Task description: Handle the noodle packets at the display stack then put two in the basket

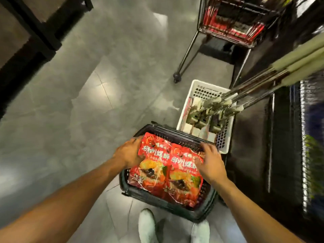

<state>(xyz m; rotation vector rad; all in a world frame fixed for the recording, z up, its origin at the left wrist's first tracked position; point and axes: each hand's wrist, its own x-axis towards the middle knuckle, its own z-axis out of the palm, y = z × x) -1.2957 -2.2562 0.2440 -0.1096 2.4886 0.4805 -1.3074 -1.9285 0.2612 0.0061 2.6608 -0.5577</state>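
Note:
A dark green plastic shopping basket [201, 213] stands on the grey floor in front of my feet. Above it I hold red printed food packets [168, 172] side by side, their faces up. My left hand [128, 152] grips the left edge of the packets, fingers curled under them. My right hand [211, 163] holds the right edge, fingers spread over the top and the far corner. The packets cover most of the basket's inside.
A white perforated crate [201, 89] with small boxes stands just beyond the basket. Metal display hooks [263, 83] jut from a dark shelf unit [263, 146] on the right. A wheeled wire rack [226, 32] with red goods stands farther back. My pale shoes [146, 225] show below.

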